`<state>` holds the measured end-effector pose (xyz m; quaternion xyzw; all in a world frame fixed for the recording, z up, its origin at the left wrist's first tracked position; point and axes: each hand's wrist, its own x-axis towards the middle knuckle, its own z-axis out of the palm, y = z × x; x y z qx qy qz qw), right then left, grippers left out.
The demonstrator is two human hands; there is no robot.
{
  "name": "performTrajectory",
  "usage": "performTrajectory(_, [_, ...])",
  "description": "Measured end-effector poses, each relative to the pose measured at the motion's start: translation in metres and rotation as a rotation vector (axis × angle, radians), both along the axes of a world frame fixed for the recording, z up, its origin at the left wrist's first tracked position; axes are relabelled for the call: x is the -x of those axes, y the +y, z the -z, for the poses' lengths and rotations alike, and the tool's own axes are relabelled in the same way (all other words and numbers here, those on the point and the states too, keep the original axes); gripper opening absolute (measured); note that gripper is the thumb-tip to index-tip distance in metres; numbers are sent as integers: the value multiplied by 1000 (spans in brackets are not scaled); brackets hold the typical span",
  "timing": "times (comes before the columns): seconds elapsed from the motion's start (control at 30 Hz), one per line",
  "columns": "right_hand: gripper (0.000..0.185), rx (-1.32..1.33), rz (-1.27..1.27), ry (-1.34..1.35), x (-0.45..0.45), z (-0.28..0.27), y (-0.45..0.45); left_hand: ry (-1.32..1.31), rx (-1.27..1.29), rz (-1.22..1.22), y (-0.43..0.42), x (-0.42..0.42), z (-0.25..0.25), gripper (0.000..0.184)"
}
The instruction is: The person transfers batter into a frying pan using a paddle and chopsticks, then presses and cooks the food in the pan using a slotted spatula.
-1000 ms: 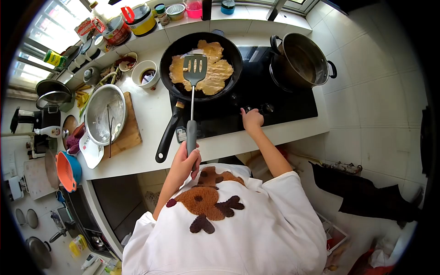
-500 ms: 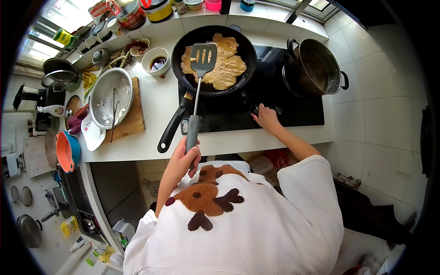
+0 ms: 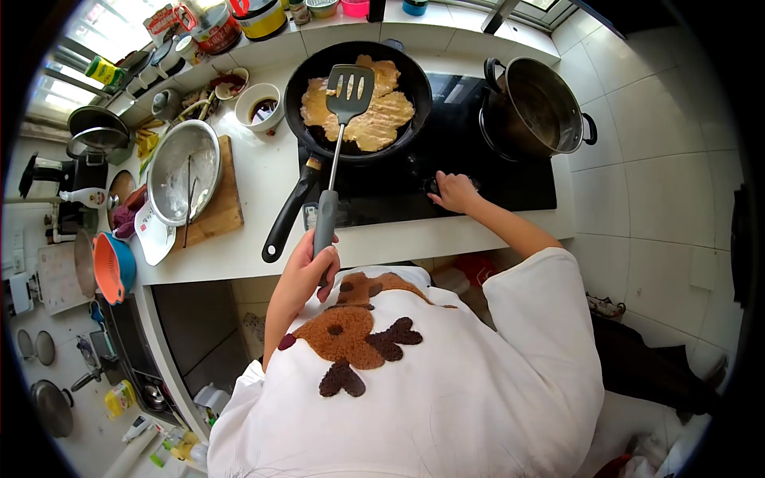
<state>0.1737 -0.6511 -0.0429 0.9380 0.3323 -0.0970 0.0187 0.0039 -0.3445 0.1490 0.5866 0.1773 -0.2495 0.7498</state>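
Note:
My left hand (image 3: 307,267) is wrapped round the grey handle of a slotted spatula (image 3: 348,95). The spatula's head is over the left part of a flat, pale brown piece of food (image 3: 382,119), which lies in a black frying pan (image 3: 422,99) with its handle pointing toward me. My right hand (image 3: 454,193) has its fingers closed on a knob (image 3: 434,187) at the front of the black stove (image 3: 518,187), partly hidden by the fingers.
A metal pot (image 3: 542,103) stands on the stove's right side. To the left are a white bowl of dark liquid (image 3: 259,107), a metal bowl (image 3: 185,171) with chopsticks, a wooden board (image 3: 227,199) and an orange and blue basket (image 3: 114,267). Jars line the back ledge.
My right hand has moved from the stove front's left-hand controls to the right, then stays by the knob. The spatula has shifted slightly up relative to the food. The camera view has also shifted.

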Motion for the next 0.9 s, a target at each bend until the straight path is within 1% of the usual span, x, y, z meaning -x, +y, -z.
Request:
performTrajectory(0.27, [47,-50,15,66,-3,-5,0,33,-35,48,2,0,-3,19])
performTrajectory(0.4, [46,-68,18,22,1,-6,0,22,-37,67,4,-2,-2,19])
performTrajectory(0.57, [47,-62,26,54,-1,-6,0,16,-32,68,5,-7,-2,19])
performTrajectory(0.9, [48,-55,6,31,-2,-4,0,-4,-2,66,5,-6,3,19])
